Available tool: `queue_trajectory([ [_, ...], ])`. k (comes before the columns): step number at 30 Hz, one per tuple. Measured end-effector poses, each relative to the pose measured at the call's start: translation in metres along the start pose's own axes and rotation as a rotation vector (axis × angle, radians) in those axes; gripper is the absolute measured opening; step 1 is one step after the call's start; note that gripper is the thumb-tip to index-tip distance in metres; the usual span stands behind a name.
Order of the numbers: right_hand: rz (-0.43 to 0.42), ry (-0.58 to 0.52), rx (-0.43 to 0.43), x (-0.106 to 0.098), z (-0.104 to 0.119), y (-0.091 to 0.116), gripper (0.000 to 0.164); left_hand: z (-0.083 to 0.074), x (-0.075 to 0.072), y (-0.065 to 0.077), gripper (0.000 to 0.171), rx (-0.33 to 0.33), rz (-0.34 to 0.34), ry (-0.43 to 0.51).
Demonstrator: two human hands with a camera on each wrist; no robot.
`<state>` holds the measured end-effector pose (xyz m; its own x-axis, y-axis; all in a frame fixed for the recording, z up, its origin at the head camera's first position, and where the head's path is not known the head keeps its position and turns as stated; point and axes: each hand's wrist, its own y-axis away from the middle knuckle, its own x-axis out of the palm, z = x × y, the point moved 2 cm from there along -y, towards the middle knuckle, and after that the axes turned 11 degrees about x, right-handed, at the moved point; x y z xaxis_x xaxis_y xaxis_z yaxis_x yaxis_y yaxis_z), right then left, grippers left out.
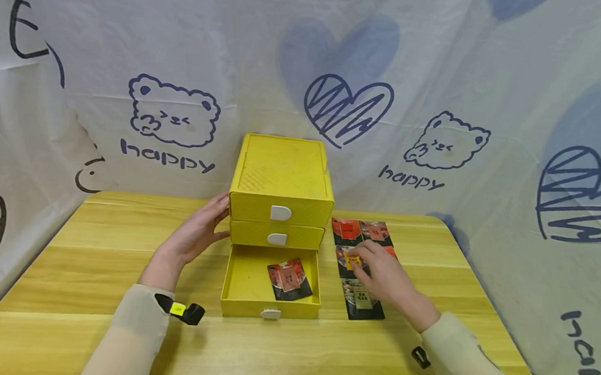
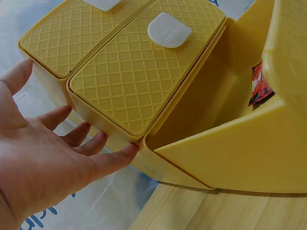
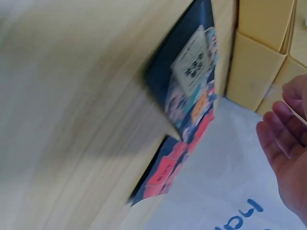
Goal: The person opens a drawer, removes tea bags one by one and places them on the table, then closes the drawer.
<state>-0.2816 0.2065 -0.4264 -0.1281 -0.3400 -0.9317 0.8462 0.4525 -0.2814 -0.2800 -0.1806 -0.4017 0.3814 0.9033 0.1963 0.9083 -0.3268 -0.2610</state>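
Observation:
A yellow drawer unit [image 1: 287,166] with white tabs stands on the table, its bottom drawer [image 1: 240,307] pulled out. One dark and red sachet [image 1: 289,278] lies inside that drawer. My left hand [image 1: 196,229] rests its fingertips on the unit's left side, fingers spread in the left wrist view [image 2: 53,148]. To the right of the unit, several sachets lie in rows on the table, the front one a black sachet [image 1: 363,301] with a pale label. Over the middle row hovers my right hand [image 1: 384,270], its fingers loosely bent and nothing between them in the right wrist view [image 3: 290,148].
The wooden table [image 1: 86,288] reaches back to a pale curtain [image 1: 258,49] printed with hearts and bears, close behind the unit. The unit's two upper drawers [image 1: 256,209] are closed. A black strap with a yellow tag [image 1: 178,309] is on the left wrist.

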Motion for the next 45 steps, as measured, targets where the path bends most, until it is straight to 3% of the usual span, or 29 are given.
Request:
queue_trajectory([
  [7, -0.127, -0.041, -0.065, -0.006, 0.015, -0.003, 0.02, 0.0, 0.0, 0.001, 0.052, 0.002, 0.003, 0.003],
  [21, -0.267, -0.159, -0.196, -0.01, 0.046, -0.011, 0.02, 0.001, 0.0, 0.001, 0.051, 0.0, -0.009, -0.002],
  [37, -0.164, -0.131, -0.271, 0.0, 0.081, -0.018, 0.024, 0.0, 0.001, 0.0, 0.051, 0.002, -0.007, -0.002],
  [45, 0.006, -0.045, -0.212, 0.009, 0.095, -0.02, 0.036, 0.0, 0.001, 0.001, 0.05, 0.0, -0.01, -0.002],
])
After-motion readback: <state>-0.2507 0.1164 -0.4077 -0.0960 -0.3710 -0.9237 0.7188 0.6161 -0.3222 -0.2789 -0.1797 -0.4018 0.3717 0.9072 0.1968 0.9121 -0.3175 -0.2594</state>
